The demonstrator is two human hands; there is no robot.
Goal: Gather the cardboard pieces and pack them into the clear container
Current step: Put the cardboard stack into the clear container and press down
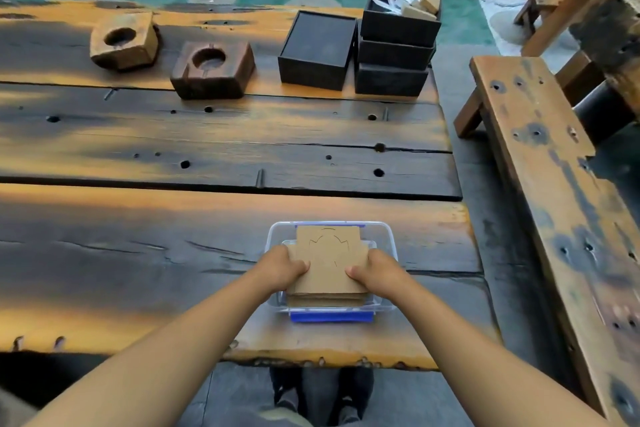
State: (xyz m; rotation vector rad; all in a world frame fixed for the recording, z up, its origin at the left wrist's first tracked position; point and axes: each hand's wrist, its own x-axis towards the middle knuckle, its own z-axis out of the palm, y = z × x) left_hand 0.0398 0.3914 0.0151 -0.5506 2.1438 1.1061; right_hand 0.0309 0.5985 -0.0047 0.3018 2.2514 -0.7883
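A clear container (389, 236) with a blue clip on its near side stands on the wooden table close to the front edge. A stack of brown cardboard pieces (329, 260) sits in it, the top piece showing a cut outline. My left hand (282, 267) grips the stack's left edge and my right hand (375, 270) grips its right edge, thumbs on top. The stack tilts slightly, its near end raised above the container's rim.
Two wooden blocks with round hollows (124, 42) (213, 69) lie at the table's far side. A black box (317, 50) stands beside stacked black boxes (394, 55) topped with paper scraps. A wooden bench (554, 191) runs along the right.
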